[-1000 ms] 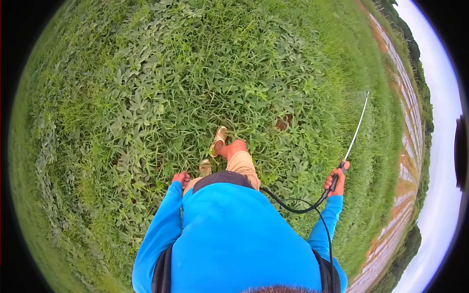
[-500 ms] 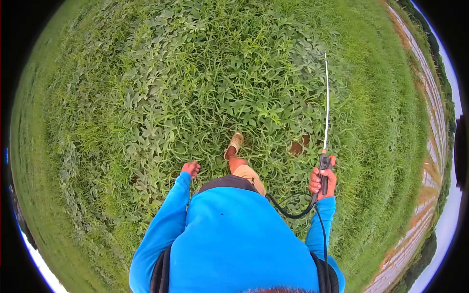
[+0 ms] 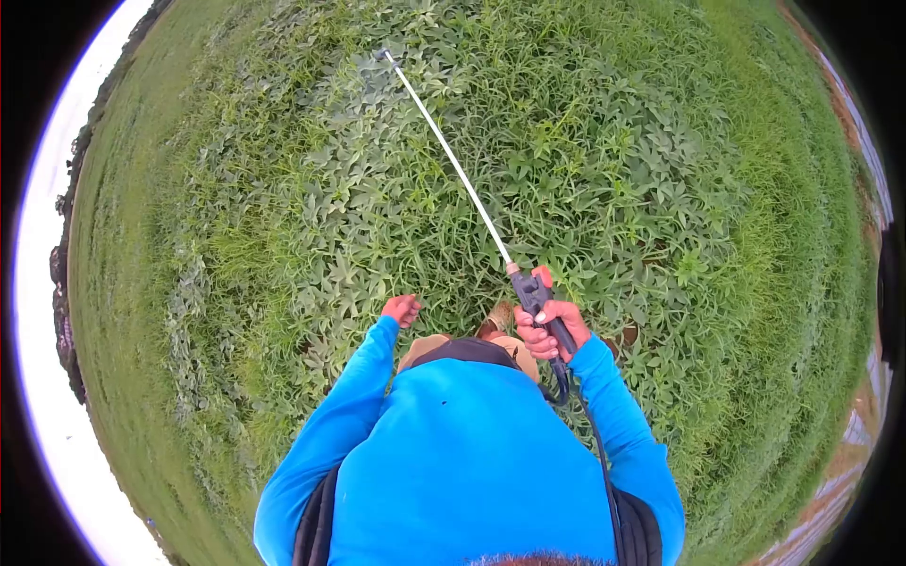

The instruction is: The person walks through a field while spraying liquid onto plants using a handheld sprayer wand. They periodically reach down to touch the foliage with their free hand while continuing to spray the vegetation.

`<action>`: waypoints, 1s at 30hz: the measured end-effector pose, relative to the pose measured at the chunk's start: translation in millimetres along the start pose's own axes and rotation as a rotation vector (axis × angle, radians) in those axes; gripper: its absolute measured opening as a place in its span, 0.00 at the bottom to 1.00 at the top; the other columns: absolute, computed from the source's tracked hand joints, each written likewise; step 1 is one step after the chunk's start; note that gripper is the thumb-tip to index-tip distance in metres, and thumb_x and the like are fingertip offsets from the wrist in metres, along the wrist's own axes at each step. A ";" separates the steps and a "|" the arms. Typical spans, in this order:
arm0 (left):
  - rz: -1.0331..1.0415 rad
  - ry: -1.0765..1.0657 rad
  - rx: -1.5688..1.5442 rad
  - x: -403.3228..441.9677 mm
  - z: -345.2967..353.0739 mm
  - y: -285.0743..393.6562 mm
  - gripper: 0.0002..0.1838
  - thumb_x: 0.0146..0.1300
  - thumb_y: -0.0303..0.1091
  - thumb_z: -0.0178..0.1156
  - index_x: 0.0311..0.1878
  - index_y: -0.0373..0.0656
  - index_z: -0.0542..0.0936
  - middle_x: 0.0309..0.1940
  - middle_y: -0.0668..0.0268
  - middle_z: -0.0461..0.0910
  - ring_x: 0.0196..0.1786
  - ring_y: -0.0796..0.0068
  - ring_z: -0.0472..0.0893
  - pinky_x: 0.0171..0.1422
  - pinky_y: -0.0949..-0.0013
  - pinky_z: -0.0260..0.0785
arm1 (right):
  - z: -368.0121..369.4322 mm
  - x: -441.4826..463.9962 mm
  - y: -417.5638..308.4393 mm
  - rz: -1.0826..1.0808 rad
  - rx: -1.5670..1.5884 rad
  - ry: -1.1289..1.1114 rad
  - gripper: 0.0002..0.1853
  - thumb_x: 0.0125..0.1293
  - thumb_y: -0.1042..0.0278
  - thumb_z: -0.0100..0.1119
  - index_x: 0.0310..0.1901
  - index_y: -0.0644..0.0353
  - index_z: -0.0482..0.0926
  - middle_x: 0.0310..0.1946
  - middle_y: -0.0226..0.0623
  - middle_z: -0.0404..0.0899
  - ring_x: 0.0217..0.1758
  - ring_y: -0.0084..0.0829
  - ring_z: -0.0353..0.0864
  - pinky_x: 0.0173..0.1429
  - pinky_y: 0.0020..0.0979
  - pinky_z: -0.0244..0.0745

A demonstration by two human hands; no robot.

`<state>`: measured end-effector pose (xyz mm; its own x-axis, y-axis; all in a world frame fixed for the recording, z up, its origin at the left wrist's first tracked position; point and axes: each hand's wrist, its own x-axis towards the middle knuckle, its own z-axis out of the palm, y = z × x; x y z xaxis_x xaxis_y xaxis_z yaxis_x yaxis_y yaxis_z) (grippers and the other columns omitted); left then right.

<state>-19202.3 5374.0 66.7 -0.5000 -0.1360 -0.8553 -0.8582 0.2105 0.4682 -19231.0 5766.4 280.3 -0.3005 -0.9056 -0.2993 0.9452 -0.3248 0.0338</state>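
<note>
My right hand [image 3: 555, 330] is wrapped round the black handle of a spray wand [image 3: 451, 156], whose pale rod slants up and left over the plants. Fine mist shows near the nozzle [image 3: 383, 55]. From the handle a black hose [image 3: 596, 434] runs back along my right arm. My left hand [image 3: 402, 309] hangs beside my waist above the leaves, fingers curled in, with nothing visible in it.
Dense leafy plants and tall grass [image 3: 604, 151] surround me. One shoe [image 3: 496, 319] shows among the leaves just ahead of my waist. Pale striped ground [image 3: 849, 453] lies at the far right, and dark trees [image 3: 64, 311] at the far left.
The wand has swung from the right across to the upper left, with my right hand moving in toward my body. My left hand has shifted slightly right and its fingers are now curled.
</note>
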 end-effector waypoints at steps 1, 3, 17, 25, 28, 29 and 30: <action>0.023 -0.018 -0.029 -3.7 -4.1 -3.8 0.20 0.61 0.53 0.52 0.35 0.43 0.79 0.22 0.71 0.72 0.19 0.80 0.69 0.21 0.74 0.62 | 4.6 15.1 -12.7 0.028 -0.034 -0.042 0.09 0.51 0.65 0.51 0.32 0.57 0.64 0.17 0.26 0.60 0.13 0.16 0.58 0.13 0.21 0.57; 0.016 -0.013 -0.058 -19.4 -11.3 -6.4 0.22 0.59 0.55 0.52 0.37 0.44 0.79 0.24 0.72 0.74 0.20 0.79 0.70 0.22 0.74 0.64 | 11.4 45.0 -32.5 0.094 -0.062 -0.102 0.09 0.51 0.66 0.50 0.32 0.57 0.64 0.17 0.26 0.60 0.13 0.16 0.58 0.13 0.21 0.57; 0.223 0.286 0.429 -0.8 -55.4 -116.1 0.26 0.55 0.54 0.52 0.44 0.40 0.79 0.42 0.49 0.79 0.46 0.58 0.79 0.52 0.61 0.67 | 53.5 61.6 -62.8 -0.055 -0.351 0.270 0.11 0.55 0.60 0.53 0.23 0.52 0.64 0.13 0.22 0.61 0.11 0.14 0.56 0.14 0.19 0.57; 0.447 0.037 0.533 82.0 -29.5 -58.8 0.20 0.59 0.48 0.52 0.41 0.40 0.81 0.36 0.63 0.82 0.36 0.71 0.79 0.41 0.66 0.71 | 20.6 -56.1 -30.0 -0.379 -0.111 0.477 0.07 0.59 0.62 0.51 0.29 0.51 0.66 0.17 0.24 0.63 0.13 0.16 0.61 0.15 0.21 0.60; 0.153 -0.154 0.166 66.0 -6.5 6.1 0.23 0.57 0.54 0.55 0.38 0.42 0.81 0.30 0.61 0.81 0.28 0.69 0.78 0.33 0.65 0.71 | 27.3 -103.8 -12.2 -0.508 -0.011 0.573 0.06 0.59 0.63 0.50 0.30 0.53 0.66 0.16 0.26 0.62 0.13 0.18 0.63 0.16 0.23 0.61; 0.072 -0.143 0.132 71.0 2.4 18.8 0.22 0.58 0.54 0.54 0.35 0.42 0.80 0.24 0.67 0.78 0.19 0.76 0.73 0.22 0.71 0.66 | 30.8 -117.8 -5.8 -0.552 0.003 0.621 0.07 0.59 0.62 0.50 0.30 0.53 0.65 0.16 0.26 0.62 0.13 0.19 0.62 0.16 0.23 0.61; 0.074 -0.170 0.138 79.9 11.4 34.1 0.22 0.58 0.54 0.54 0.35 0.42 0.80 0.24 0.67 0.78 0.19 0.76 0.73 0.22 0.71 0.66 | 34.3 -130.1 -2.8 -0.598 0.012 0.666 0.07 0.59 0.62 0.50 0.30 0.53 0.65 0.16 0.26 0.62 0.13 0.19 0.62 0.16 0.23 0.61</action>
<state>-19270.2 5381.4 11.8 -0.5239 0.0475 -0.8505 -0.7903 0.3454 0.5061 -19199.0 5875.8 351.9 -0.6029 -0.2391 -0.7611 0.6514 -0.6984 -0.2966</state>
